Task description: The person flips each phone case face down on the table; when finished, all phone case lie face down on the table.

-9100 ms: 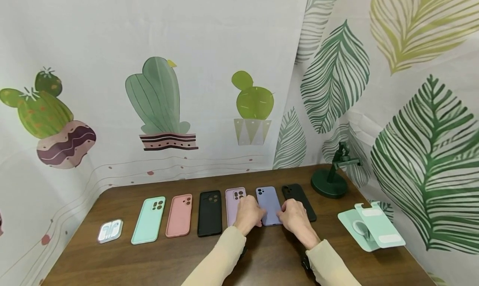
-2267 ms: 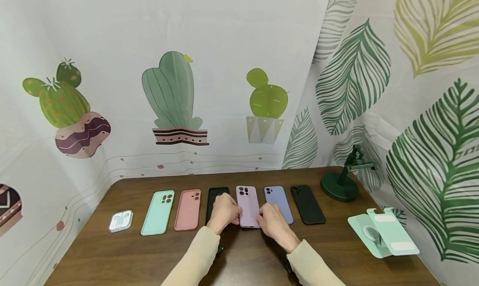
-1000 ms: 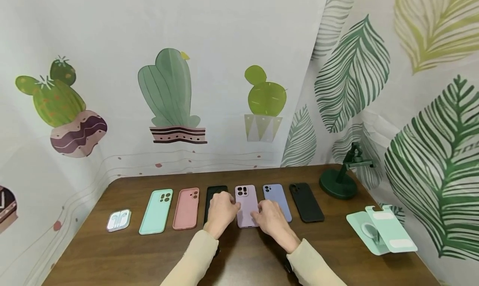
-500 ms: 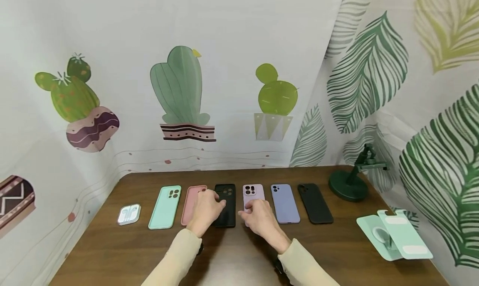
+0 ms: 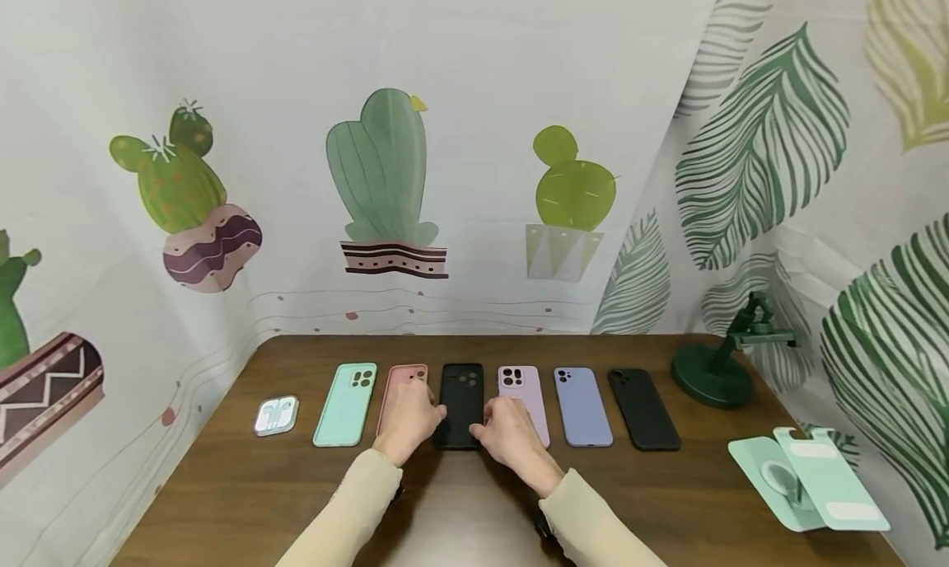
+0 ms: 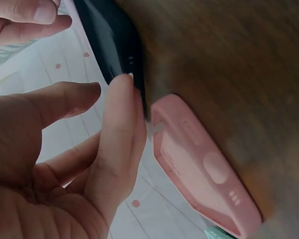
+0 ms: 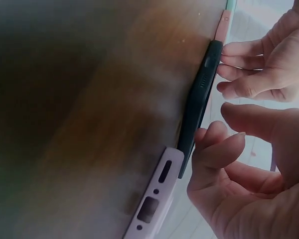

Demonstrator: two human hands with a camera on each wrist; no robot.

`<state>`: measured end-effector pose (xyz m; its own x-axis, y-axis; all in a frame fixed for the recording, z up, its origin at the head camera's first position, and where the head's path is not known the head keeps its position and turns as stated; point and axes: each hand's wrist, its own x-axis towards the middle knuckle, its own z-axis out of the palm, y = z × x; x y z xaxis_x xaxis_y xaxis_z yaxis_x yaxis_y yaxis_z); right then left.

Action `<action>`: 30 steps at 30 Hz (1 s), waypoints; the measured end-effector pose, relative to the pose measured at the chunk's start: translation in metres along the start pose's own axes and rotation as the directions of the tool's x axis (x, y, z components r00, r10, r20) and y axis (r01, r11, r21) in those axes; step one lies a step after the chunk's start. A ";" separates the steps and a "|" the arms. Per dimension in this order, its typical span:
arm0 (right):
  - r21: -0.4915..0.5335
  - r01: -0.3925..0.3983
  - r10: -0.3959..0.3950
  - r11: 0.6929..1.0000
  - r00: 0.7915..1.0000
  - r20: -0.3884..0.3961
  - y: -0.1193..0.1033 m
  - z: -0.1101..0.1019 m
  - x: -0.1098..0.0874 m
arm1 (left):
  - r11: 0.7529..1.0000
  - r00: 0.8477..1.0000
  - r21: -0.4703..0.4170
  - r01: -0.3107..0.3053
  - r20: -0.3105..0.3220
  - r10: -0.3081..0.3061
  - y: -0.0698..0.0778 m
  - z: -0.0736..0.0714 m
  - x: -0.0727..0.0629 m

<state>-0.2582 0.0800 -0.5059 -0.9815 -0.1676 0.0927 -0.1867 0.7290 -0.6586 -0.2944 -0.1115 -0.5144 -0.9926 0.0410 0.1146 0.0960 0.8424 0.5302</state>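
Side by side on the wooden table (image 5: 245, 493) lies a row of phone cases. Both hands are at a black phone case (image 5: 460, 406) whose camera cutouts sit at its upper right. My left hand (image 5: 406, 417) is at its left side, overlapping a pink phone case (image 5: 387, 402); in the left wrist view a fingertip meets the black case's edge, thumb apart. My right hand (image 5: 511, 437) is at the other side, partly covering a lilac phone case (image 5: 532, 390). Its fingers are loosely bent, tips right at the black case's edge in the right wrist view.
A mint phone case (image 5: 344, 406) and a boxed pair of earphones (image 5: 276, 416) lie to the left. Rightward are a blue phone case (image 5: 583, 408), another black phone case (image 5: 643, 410), a dark green stand (image 5: 713, 376) and a mint phone stand (image 5: 811, 480). A patterned cloth (image 5: 474, 155) hangs behind.
Both hands have moved left, from the blue case to the lilac case and now to the black one. The lilac case has been turned over, its cutouts now at upper left.
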 end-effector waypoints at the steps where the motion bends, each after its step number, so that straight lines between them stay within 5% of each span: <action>1: -0.001 -0.006 0.006 1.000 1.000 0.006 0.005 0.005 0.004 | 1.000 1.000 -0.001 0.021 0.024 -0.021 -0.001 0.002 0.002; 5: -0.032 -0.036 0.037 0.999 0.999 0.028 0.030 0.028 0.020 | 0.998 0.994 0.014 0.056 0.094 -0.057 -0.021 0.023 0.016; 12: -0.128 -0.061 0.067 0.990 0.997 0.040 0.041 0.046 0.034 | 0.999 0.997 0.034 0.002 0.072 -0.005 -0.039 0.041 0.026; 22: -0.179 -0.062 0.063 0.982 0.998 -0.002 0.043 0.049 0.037 | 1.000 0.997 0.010 0.009 0.073 -0.009 -0.027 0.037 0.020; 30: -0.149 -0.114 0.118 0.982 0.993 0.016 0.036 0.044 0.036 | 0.999 0.999 0.007 -0.035 0.009 0.035 -0.019 0.032 0.012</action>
<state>-0.2983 0.0713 -0.5587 -0.9958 -0.0915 0.0023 -0.0779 0.8342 -0.5460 -0.3108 -0.1100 -0.5496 -0.9892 0.0756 0.1256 0.1305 0.8440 0.5202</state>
